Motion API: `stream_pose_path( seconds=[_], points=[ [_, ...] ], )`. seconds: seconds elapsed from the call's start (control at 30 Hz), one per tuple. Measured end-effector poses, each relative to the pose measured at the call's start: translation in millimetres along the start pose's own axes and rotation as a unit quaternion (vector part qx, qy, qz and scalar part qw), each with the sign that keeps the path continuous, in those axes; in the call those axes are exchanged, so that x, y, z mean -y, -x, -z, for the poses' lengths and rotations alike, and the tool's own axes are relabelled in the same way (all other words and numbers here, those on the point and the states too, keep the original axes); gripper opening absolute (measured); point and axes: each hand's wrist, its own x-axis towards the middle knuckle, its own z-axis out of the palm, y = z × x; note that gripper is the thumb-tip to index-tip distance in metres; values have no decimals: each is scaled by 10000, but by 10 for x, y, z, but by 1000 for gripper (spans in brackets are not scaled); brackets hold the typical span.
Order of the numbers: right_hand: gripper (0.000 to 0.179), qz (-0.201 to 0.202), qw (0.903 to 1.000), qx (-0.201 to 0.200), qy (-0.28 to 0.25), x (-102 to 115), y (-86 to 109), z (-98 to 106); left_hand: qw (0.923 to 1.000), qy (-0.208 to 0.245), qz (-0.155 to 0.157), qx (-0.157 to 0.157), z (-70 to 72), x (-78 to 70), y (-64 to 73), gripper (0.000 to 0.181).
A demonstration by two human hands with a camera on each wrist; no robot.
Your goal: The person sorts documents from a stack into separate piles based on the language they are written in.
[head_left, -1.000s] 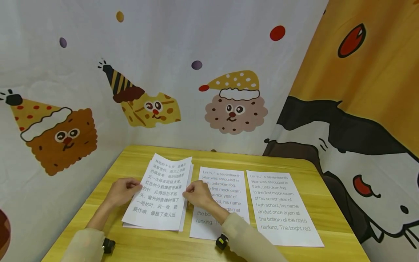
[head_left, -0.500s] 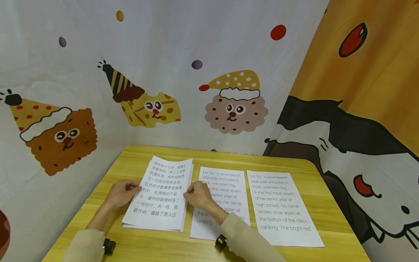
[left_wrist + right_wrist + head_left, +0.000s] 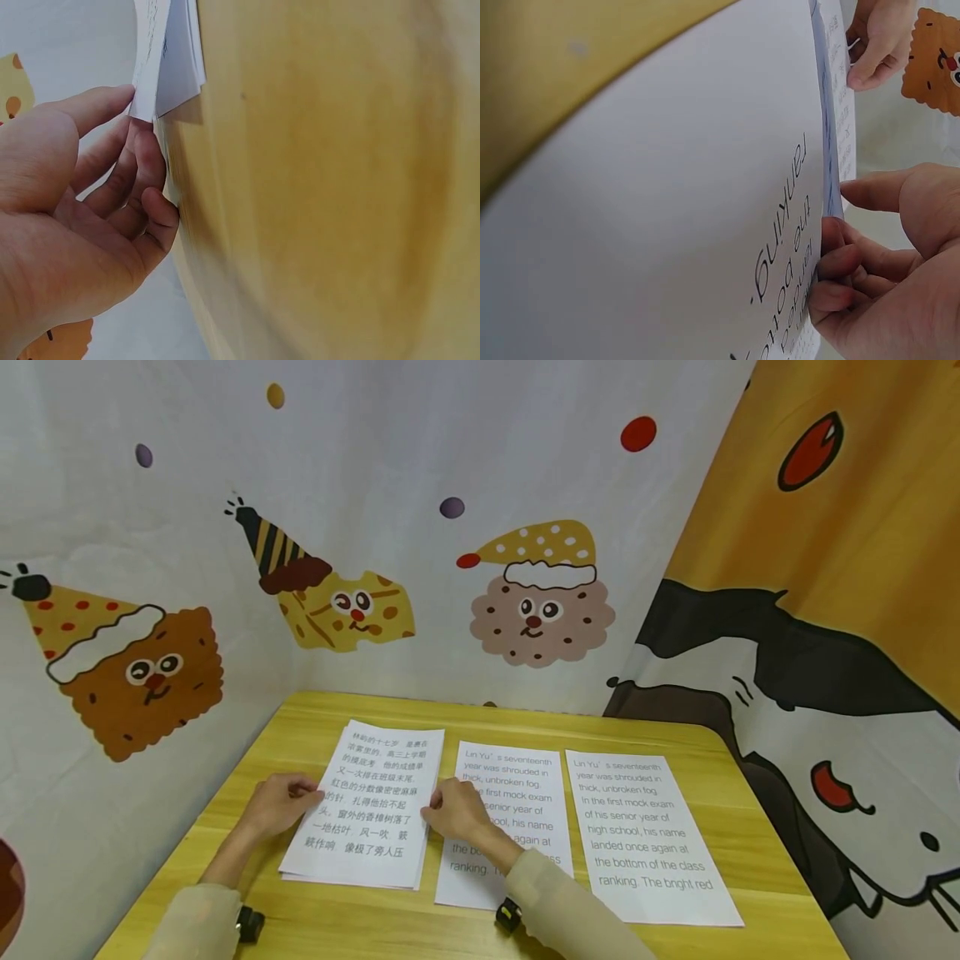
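A person in pale sleeves is working with both hands at a yellow wood-grain table. A stack of paper is lying on its left part, the top sheet showing large Chinese characters.

Left hand: grasping. Thumb and fingers are pinching the left edge of the top sheet; in the left wrist view that edge is standing apart from the lower sheets. The other fingers are curling loosely.

Right hand: grasping too, thumb and fingertips pinching paper at the stack's right edge. I cannot tell how many sheets it is holding.

The right hand and forearm are partly covering the middle English sheet, which is lying just beside the stack. The far right English sheet is lying next to that one, a narrow strip of table showing between them.

A small black device is sitting at each wrist. Behind, a white printed cloth is hanging, cartoon biscuits and cheese wearing party hats; an orange cloth is hanging at right.
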Motion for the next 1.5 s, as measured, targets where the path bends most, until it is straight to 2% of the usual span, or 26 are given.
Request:
stream_pose_path(
  seconds=[0.3,0.7,0.97,1.1,1.27,1.5],
  points=[
    [15,67,9997,-14,252,15,13,15,9999,-71,102,26,30,-40,36,26],
    [44,17,9987,188,469,9,34,33,9994,27,220,249,80,-88,76,34],
    [46,48,9987,239,457,11,52,58,9993,0,249,284,86,-100,69,41],
    [46,41,9992,232,313,2,63,75,9996,-82,168,195,67,-112,42,46],
    [56,85,9995,180,255,-17,97,115,9999,-116,42,86,30,-182,32,53],
    [59,409,9986,-15,339,-85,168,228,9984,-59,-553,-53,-51,-417,21,61]
  ],
)
